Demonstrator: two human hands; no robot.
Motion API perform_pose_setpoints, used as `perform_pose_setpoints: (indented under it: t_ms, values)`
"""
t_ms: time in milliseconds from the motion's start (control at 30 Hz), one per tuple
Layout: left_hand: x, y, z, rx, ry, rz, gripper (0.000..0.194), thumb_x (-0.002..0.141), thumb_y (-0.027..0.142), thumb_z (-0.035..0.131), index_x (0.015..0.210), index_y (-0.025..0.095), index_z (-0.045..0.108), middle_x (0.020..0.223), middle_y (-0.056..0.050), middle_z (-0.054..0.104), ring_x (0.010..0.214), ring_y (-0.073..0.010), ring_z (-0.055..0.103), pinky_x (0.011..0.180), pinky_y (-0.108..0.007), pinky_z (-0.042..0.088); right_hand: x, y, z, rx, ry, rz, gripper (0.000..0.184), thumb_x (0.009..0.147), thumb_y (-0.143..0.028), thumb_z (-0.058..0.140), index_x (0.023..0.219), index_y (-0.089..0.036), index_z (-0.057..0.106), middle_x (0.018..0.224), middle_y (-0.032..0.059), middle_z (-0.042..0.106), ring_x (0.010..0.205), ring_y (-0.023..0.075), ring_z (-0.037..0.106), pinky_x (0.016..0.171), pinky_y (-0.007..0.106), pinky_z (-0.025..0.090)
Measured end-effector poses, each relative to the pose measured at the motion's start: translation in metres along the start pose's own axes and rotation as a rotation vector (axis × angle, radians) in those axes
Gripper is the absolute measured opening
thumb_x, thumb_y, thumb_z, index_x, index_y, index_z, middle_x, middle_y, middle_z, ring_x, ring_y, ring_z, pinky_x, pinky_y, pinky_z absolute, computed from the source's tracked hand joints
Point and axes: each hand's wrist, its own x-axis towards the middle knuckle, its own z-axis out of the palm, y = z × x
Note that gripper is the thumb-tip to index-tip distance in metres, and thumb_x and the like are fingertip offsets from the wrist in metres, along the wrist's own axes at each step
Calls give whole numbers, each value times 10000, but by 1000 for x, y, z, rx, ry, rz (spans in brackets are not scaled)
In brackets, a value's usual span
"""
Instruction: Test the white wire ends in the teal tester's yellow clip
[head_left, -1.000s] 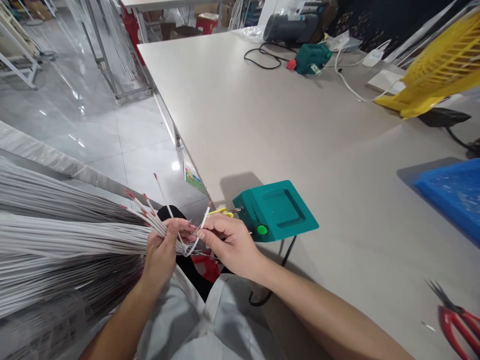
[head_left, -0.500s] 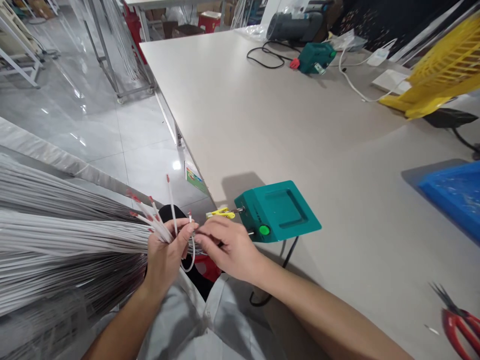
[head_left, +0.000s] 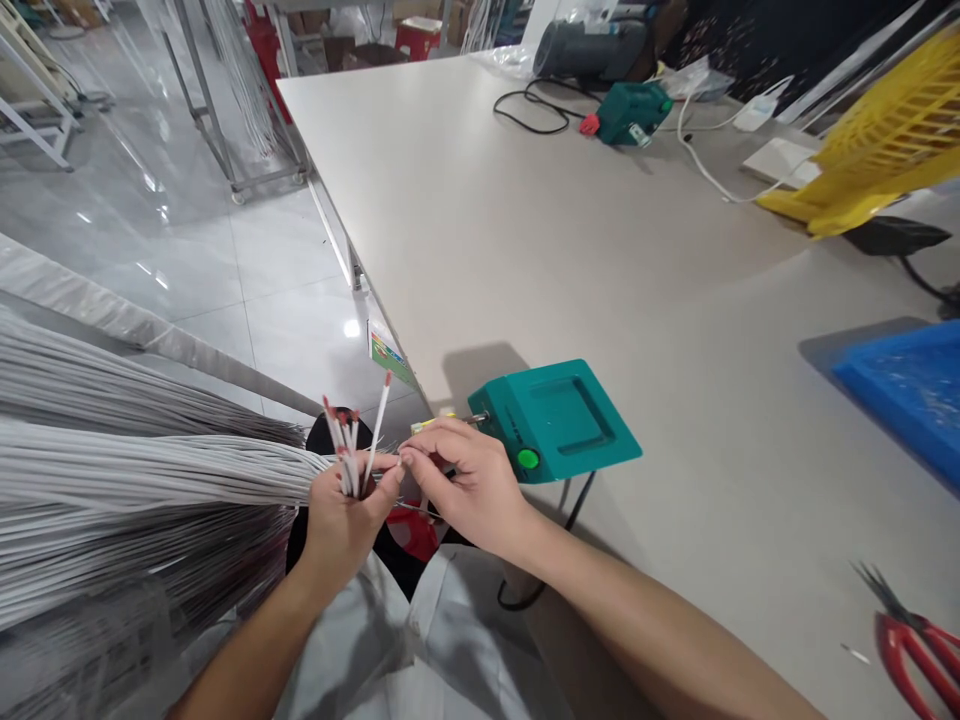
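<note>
My left hand (head_left: 341,525) is closed around several white cables (head_left: 350,460) whose red-tipped ends point upward. One cable stands a little apart from the others and leans right. My right hand (head_left: 476,490) is closed in a pinch, its thumb and forefinger meeting my left fingertips; whatever lies between them is too small to make out. Just beyond the right knuckles sits a teal device (head_left: 555,425) with a green button, at the table's edge. A yellow piece by its metal rod is mostly hidden behind my right hand.
Long bundles of white cable (head_left: 150,465) stretch from the left toward my lap. On the table (head_left: 465,220) lie red-handled scissors (head_left: 919,640), a blue tray (head_left: 907,390), a second teal device (head_left: 634,112) and a yellow plastic frame (head_left: 885,130). A red stool (head_left: 412,535) shows below my hands.
The looped cable end between my hands is no longer visible. My left hand has moved slightly right and down, the red tips now standing more upright. My right fingertips have closed in against the left ones.
</note>
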Motion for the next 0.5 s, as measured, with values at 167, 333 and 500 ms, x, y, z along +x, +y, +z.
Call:
perform_pose_setpoints:
  t_ms: [167, 333, 500]
  values:
    - [-4, -1, -3, -173, -51, -71, 170, 754, 327, 613, 745, 158, 630, 583, 31, 577, 438, -50, 377, 420, -178, 297, 0, -1, 1, 27, -4, 21, 184, 828, -156, 488, 689, -174, 608, 658, 19, 599, 629, 114, 553, 598, 239, 445]
    - [-4, 1, -7, -121, -32, -52, 161, 747, 323, 628, 751, 163, 645, 605, 15, 606, 486, -67, 449, 456, -182, 336, 2, 0, -6, 6, -16, 6, 160, 816, -155, 503, 693, -175, 603, 666, 13, 588, 629, 112, 543, 598, 236, 442]
    - [-1, 3, -9, -85, -58, 26, 130, 741, 291, 630, 723, 169, 671, 582, 6, 608, 564, -111, 531, 548, -212, 412, 7, -5, -19, 28, 9, 31, 134, 810, -203, 546, 913, -176, 627, 850, 52, 609, 696, 122, 569, 608, 241, 474]
